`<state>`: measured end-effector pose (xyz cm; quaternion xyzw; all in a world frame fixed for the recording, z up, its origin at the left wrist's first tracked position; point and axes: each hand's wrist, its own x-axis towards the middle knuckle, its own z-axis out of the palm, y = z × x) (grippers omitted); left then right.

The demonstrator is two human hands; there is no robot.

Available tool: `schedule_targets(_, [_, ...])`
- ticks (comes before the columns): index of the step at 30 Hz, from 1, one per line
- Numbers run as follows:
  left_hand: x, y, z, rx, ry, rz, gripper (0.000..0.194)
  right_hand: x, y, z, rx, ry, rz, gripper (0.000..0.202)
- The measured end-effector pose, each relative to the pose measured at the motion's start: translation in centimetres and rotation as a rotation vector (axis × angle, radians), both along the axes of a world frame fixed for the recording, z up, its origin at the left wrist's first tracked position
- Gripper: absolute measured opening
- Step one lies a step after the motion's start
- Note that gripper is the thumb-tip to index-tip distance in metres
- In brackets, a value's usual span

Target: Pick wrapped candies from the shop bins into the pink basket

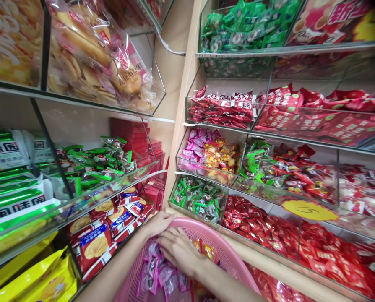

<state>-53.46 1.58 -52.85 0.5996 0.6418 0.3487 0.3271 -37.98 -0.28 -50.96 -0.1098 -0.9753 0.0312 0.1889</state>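
Observation:
A pink perforated plastic basket [206, 228] sits low in the middle of the head view. At its far left rim is my left hand [157, 223], closed over the edge, with its fingertips partly hidden. My right hand [181, 248] reaches inside, palm down, its fingers bent and pressed together over purple-wrapped candies [167, 277]. How many pieces those fingers grip is hidden. Beyond the right hand, yellow-and-orange wrapped candies [208, 250] lie in the same basket.
Glass-fronted shelves meet in a corner around a wooden post [179, 105]. Right bins hold purple candies [194, 147], green-wrapped candies [198, 199] and red packets [263, 226]. On the left are blue-and-red biscuit packs [96, 243] and yellow bags [45, 272]. A yellow price tag [310, 209] hangs right.

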Motion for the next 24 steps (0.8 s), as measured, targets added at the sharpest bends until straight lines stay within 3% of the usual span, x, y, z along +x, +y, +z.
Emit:
schedule_targets(3, [0.0, 0.0, -0.1, 0.035, -0.033, -0.013, 0.052, 0.5, 0.7, 1.6, 0.108, 0.023, 0.025, 0.021])
schedule_targets(5, [0.0, 0.0, 0.0, 0.056, -0.038, -0.013, 0.047, 0.8, 1.7, 3.8, 0.200, 0.050, 0.027, 0.015])
schedule_targets(9, [-0.1, -0.4, 0.4, 0.069, 0.054, 0.007, 0.043, 1.0, 4.6, 10.4, 0.335, 0.186, -0.075, 0.018])
schedule_targets(12, [-0.1, -0.6, 0.6, 0.068, 0.141, -0.009, 0.046, 1.0, 7.6, 15.4, 0.408, 0.336, -0.229, 0.022])
schedule_targets(15, [-0.1, -0.8, 0.6, 0.075, 0.183, -0.010, 0.046, 1.0, 10.6, 18.9, 0.463, 0.393, -0.424, 0.025])
schedule_targets(18, [0.0, -0.7, 0.6, 0.073, 0.184, -0.007, 0.046, 0.7, 12.9, 20.6, 0.457, 0.349, -0.595, 0.035])
schedule_targets(24, [0.1, -0.5, 0.7, 0.065, 0.157, -0.028, 0.045, -0.1, 14.5, 20.9, 0.426, 0.244, -0.732, 0.041])
